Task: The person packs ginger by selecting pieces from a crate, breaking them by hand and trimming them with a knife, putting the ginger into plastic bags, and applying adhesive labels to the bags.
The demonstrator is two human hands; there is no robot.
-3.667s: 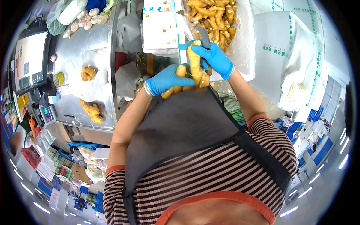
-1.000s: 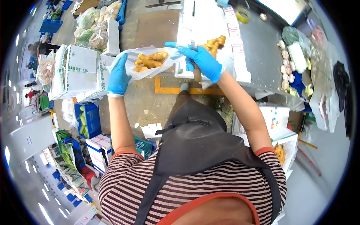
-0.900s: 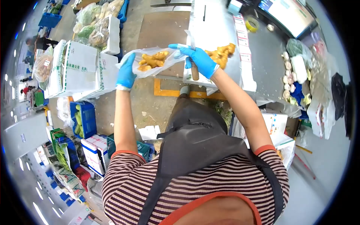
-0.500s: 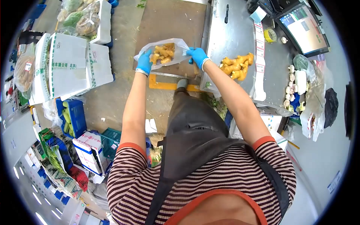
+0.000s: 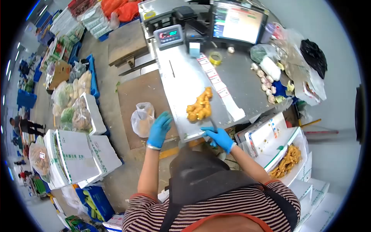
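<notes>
My left hand (image 5: pixel 159 129), in a blue glove, has its fingers stretched out just right of a clear plastic bag (image 5: pixel 143 119). The bag appears to rest on the brown board, and its contents are hard to make out. My right hand (image 5: pixel 219 139), also gloved in blue, is at the near edge of the metal table (image 5: pixel 170 83). Its fingers are closed around a thin dark object that I cannot identify. Just beyond that hand, a large piece of ginger (image 5: pixel 200 105) lies on the metal surface.
A scale (image 5: pixel 169 35), a monitor (image 5: pixel 237 22), yellow tape (image 5: pixel 215 58) and a label strip (image 5: pixel 219 86) are on the table. Garlic (image 5: pixel 266 82) lies at its right end. Below right, a white box holds ginger (image 5: pixel 286 160). White foam boxes (image 5: pixel 79 154) stand left.
The view has turned and shifted, bringing in the scale and box of ginger. My left hand has let go of the bag, which both hands were at before. My right hand is now beside the table edge.
</notes>
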